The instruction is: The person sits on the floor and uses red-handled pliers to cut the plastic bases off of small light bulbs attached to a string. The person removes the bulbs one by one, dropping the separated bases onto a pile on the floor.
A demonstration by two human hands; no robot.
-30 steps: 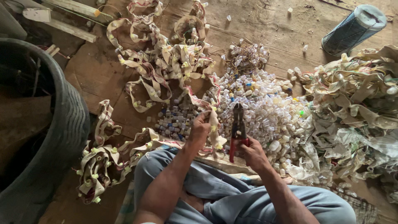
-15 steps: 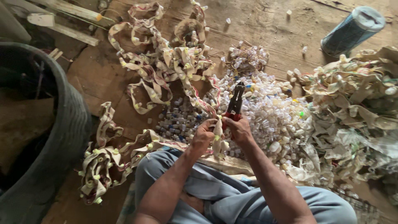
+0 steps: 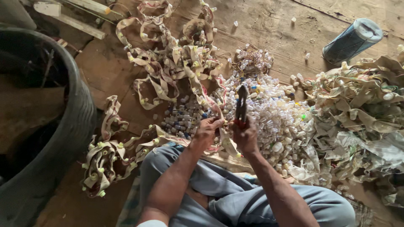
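A pair of pliers [image 3: 241, 103] with red grips stood nearly upright, dark jaws pointing away from the person and pressed together as far as could be seen. The right hand [image 3: 244, 135] was curled tightly around the red grips, fingers wrapped shut. Just left of the pliers, the left hand [image 3: 207, 131] was closed in a pinch on a tan strip [image 3: 219, 122], a flat band of worn plastic studded with small pale caps; the strip passed between the two hands, close against the pliers' grips. Whether the jaws bit the strip could not be told.

Directly beyond the pliers and spreading to their right lay a heap of small clear and white caps [image 3: 273, 117], with a few blue, yellow and green ones mixed in. Beyond and left of the pliers, more tan strips [image 3: 168, 63] curled in loops across the wooden floor [image 3: 269, 25]. Further left, a bundled strip lay beside a large dark tub [image 3: 80, 126]. Far right of the pliers rose a mound of crumpled strips and film [image 3: 362, 109], and beyond it lay a blue cylindrical container [image 3: 351, 40] on its side. Below the pliers, the person's knees in grey-blue trousers [image 3: 227, 201] were folded.
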